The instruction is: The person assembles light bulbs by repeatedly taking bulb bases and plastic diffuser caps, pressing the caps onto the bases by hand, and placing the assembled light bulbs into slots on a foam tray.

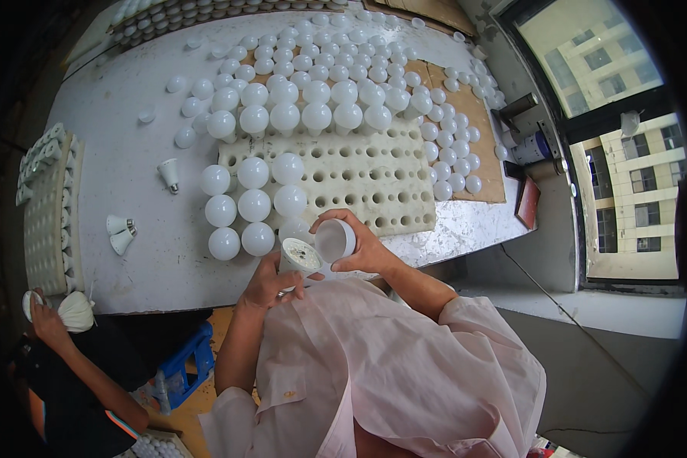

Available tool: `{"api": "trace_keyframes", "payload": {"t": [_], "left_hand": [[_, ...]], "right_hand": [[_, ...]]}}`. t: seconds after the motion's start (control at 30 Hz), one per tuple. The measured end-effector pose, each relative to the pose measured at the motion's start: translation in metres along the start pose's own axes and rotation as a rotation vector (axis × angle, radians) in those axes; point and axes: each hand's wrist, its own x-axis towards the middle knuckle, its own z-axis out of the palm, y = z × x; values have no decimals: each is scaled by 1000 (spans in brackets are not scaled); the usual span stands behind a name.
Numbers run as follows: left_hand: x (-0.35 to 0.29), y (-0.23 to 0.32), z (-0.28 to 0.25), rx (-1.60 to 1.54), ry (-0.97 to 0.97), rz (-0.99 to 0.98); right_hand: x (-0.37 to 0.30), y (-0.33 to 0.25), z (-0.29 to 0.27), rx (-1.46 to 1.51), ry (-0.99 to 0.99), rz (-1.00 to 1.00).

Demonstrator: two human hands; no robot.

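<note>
Left hand (271, 282) grip closed round bulb base (300, 257), open end up. Right hand (359, 248) grip pinches dome cover (334, 240), just right and above, mouth tilted toward base.

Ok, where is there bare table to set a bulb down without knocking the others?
Bare tabletop lies left of the foam tray, around three loose bulb bases. The tray's right half has open holes. The far table and the cardboard sheet are crowded with bulbs.

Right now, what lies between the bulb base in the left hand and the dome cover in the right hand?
Nothing: in the head view the bulb base in the left hand and the dome cover in the right hand sit edge to edge.
</note>
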Motion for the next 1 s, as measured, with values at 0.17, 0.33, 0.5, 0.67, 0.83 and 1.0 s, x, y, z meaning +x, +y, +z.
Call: {"api": "trace_keyframes", "payload": {"t": [0.17, 0.33, 0.5, 0.67, 0.83, 1.0], "left_hand": [[-2, 1, 4, -1, 32, 26], [-4, 2, 4, 0, 47, 8], [-5, 5, 6, 23, 27, -29], [-8, 20, 15, 134, 53, -111], [-7, 26, 16, 339, 70, -162], [-7, 33, 21, 420, 61, -185]], "right_hand": [[0, -2, 2, 1, 13, 13], [1, 0, 1, -50, -23, -12], [2, -11, 0, -166, -81, 0], [4, -29, 6, -577, -218, -73], [6, -37, 20, -760, -295, -147], [6, -34, 25, -823, -323, -200]]}}
